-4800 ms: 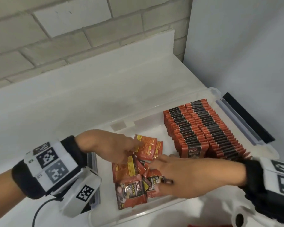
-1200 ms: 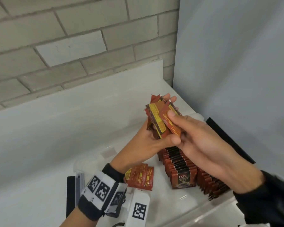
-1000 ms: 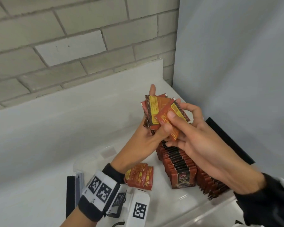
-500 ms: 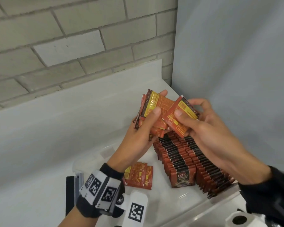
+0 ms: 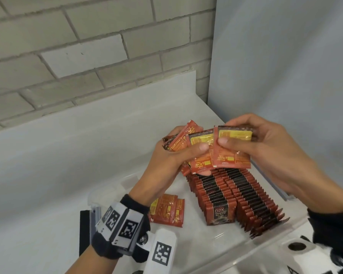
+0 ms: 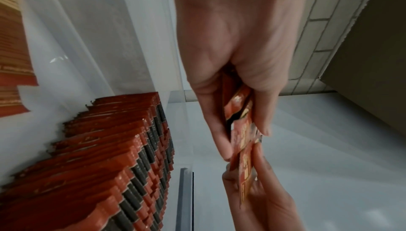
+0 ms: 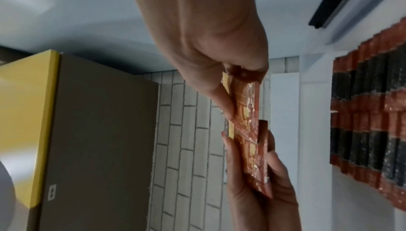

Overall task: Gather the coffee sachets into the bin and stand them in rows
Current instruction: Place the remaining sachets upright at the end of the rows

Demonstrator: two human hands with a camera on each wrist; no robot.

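Above the clear plastic bin (image 5: 269, 248), my left hand (image 5: 174, 155) grips a fanned bunch of red-and-yellow coffee sachets (image 5: 198, 153). My right hand (image 5: 265, 147) pinches one sachet (image 5: 233, 149) at the front of that bunch, thumb on its face. Inside the bin two rows of sachets (image 5: 234, 196) stand on edge at the right. A few loose sachets (image 5: 167, 210) lie flat on the bin floor at the left. The left wrist view shows my left hand (image 6: 237, 82) with the bunch (image 6: 241, 130) edge-on beside the rows (image 6: 114, 156). The right wrist view shows my right hand (image 7: 219, 61) on the sachet (image 7: 246, 109).
The bin sits on a white counter (image 5: 67, 155) against a brick wall (image 5: 87, 46), with a grey panel (image 5: 285, 56) on the right. A black strip (image 5: 84, 230) lies at the bin's left end. A yellow-edged cabinet (image 7: 44, 113) shows in the right wrist view.
Both hands lifted a bunch of sachets out of the bin. Over the last second my right hand drew one sachet rightward and turned it level at the front of the bunch.
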